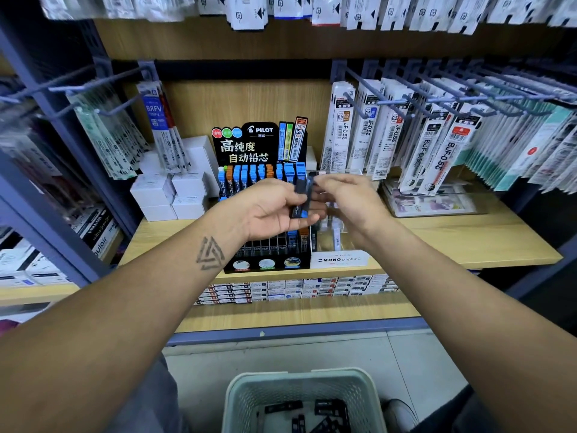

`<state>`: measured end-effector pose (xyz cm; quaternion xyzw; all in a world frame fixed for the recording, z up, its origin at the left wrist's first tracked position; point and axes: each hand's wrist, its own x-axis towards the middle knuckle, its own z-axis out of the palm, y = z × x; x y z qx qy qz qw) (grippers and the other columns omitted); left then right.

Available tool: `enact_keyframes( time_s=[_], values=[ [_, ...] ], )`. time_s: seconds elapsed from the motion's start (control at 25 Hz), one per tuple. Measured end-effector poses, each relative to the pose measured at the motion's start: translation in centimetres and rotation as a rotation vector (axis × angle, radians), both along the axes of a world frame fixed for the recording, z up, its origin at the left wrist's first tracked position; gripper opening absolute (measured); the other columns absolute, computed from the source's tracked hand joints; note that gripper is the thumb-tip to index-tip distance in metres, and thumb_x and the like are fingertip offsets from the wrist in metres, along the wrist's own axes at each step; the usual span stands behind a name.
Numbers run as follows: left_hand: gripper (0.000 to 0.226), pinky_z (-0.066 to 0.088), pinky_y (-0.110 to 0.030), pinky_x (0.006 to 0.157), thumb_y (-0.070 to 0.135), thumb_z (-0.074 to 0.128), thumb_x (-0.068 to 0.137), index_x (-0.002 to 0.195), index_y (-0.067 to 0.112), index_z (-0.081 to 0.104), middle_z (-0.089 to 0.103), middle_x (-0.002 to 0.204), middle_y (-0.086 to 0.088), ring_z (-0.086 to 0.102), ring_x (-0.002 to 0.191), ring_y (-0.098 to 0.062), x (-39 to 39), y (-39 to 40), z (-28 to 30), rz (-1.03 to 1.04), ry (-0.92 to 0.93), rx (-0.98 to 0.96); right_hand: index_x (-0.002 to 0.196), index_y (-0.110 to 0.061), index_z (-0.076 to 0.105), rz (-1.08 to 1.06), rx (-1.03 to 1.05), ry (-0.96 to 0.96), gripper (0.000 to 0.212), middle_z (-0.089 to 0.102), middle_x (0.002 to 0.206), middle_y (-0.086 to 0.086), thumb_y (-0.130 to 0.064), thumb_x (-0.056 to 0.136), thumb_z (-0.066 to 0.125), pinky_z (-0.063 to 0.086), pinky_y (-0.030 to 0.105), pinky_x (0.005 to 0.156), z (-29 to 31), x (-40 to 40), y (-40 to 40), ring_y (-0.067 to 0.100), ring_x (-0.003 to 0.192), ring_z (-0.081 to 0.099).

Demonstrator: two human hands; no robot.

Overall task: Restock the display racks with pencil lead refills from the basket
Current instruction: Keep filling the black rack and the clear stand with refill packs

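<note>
- Head view: my left hand grips slim dark plastic lead-refill cases with blue caps above the black tiered Pilot rack.
- My right hand pinches their top end.
- Light, stiff, slick, I judge; hold each mid-body.
- More lie in the pale green perforated basket.

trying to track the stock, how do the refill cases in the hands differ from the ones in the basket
The refill cases in the hands sit up at shelf height, before the display rack; the cases in the basket lie low on the floor. The held ones are gripped together by the left hand, with the right hand pinching their top; the basket ones lie loose, scattered at odd angles. Both are slim and dark.
</note>
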<state>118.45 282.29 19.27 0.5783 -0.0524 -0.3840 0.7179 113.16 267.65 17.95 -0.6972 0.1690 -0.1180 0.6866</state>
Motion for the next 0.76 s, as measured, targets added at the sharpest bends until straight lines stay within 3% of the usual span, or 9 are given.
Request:
enact_keyframes(
  time_s=[0.04,0.16,0.32,0.36,0.44,0.52,0.6,0.76],
  values=[
    [0.028,0.062,-0.034,0.068,-0.007,0.039,0.101,0.119,-0.009,0.06,0.072,0.101,-0.025,0.074,0.089,-0.031,-0.2,0.2,0.0,-0.014,-0.001,-0.004,0.1,-0.005,0.072,0.053,0.136,-0.004,0.009,0.074,0.083,0.005,-0.01,0.094,0.066,0.055,0.026,0.059,0.4,-0.1,0.3,0.015,0.071,0.07],
    [0.028,0.062,-0.043,0.079,-0.009,0.04,0.1,0.121,-0.011,0.058,0.068,0.11,-0.033,0.071,0.101,-0.041,-0.3,0.7,-0.1,-0.045,0.016,-0.002,0.094,-0.005,0.07,0.106,0.185,0.056,0.011,0.075,0.077,0.008,0.002,0.086,0.072,0.052,0.024,0.051,0.4,-0.3,0.8,0.019,0.062,0.071],
    [0.027,0.06,-0.049,0.082,-0.007,0.04,0.102,0.121,-0.012,0.056,0.067,0.11,-0.036,0.07,0.1,-0.044,0.0,1.3,-0.5,-0.052,0.032,0.067,0.088,-0.01,0.065,0.112,0.238,0.016,0.009,0.075,0.089,0.014,-0.002,0.092,0.067,0.059,0.032,0.068,-0.2,0.2,0.5,0.024,0.077,0.072],
    [0.025,0.062,-0.047,0.079,-0.005,0.04,0.102,0.119,-0.01,0.057,0.069,0.106,-0.033,0.072,0.095,-0.041,0.2,1.3,-0.5,-0.04,0.015,0.116,0.092,-0.011,0.063,0.114,0.252,-0.012,0.007,0.074,0.089,0.015,-0.005,0.095,0.064,0.06,0.034,0.073,-0.4,0.4,0.2,0.025,0.078,0.073],
    [0.021,0.061,-0.032,0.062,-0.002,0.041,0.102,0.11,-0.004,0.06,0.07,0.092,-0.021,0.069,0.075,-0.026,0.6,1.4,-0.3,0.005,-0.031,0.219,0.098,-0.013,0.068,0.116,0.184,-0.044,0.003,0.071,0.081,0.011,-0.014,0.096,0.066,0.058,0.032,0.067,-0.4,0.6,-0.3,0.022,0.07,0.069],
    [0.015,0.045,-0.021,0.047,0.007,0.047,0.1,0.099,0.004,0.061,0.059,0.074,-0.006,0.049,0.057,-0.011,1.1,1.7,0.1,0.04,-0.034,0.247,0.102,-0.014,0.076,0.133,0.017,-0.075,0.011,0.069,0.077,0.005,-0.013,0.092,0.071,0.049,0.023,0.056,-0.4,0.8,-0.3,0.013,0.061,0.058],
    [0.016,0.034,-0.018,0.043,0.02,0.054,0.1,0.091,0.009,0.062,0.053,0.067,-0.002,0.037,0.051,-0.008,1.4,2.2,0.6,0.052,-0.017,0.208,0.101,-0.011,0.078,0.173,-0.11,-0.108,0.014,0.072,0.084,0.005,-0.006,0.088,0.073,0.045,0.017,0.058,-0.3,1.2,0.6,0.007,0.064,0.058],
    [0.01,0.03,-0.014,0.037,0.0,0.057,0.097,0.089,0.005,0.06,0.06,0.07,-0.01,0.036,0.044,-0.003,2.0,3.9,0.8,0.148,-0.082,0.169,0.101,-0.007,0.075,0.234,-0.054,-0.08,0.018,0.074,0.092,0.007,0.004,0.088,0.069,0.053,0.022,0.073,0.2,2.8,2.5,0.012,0.079,0.064]
  ],
)
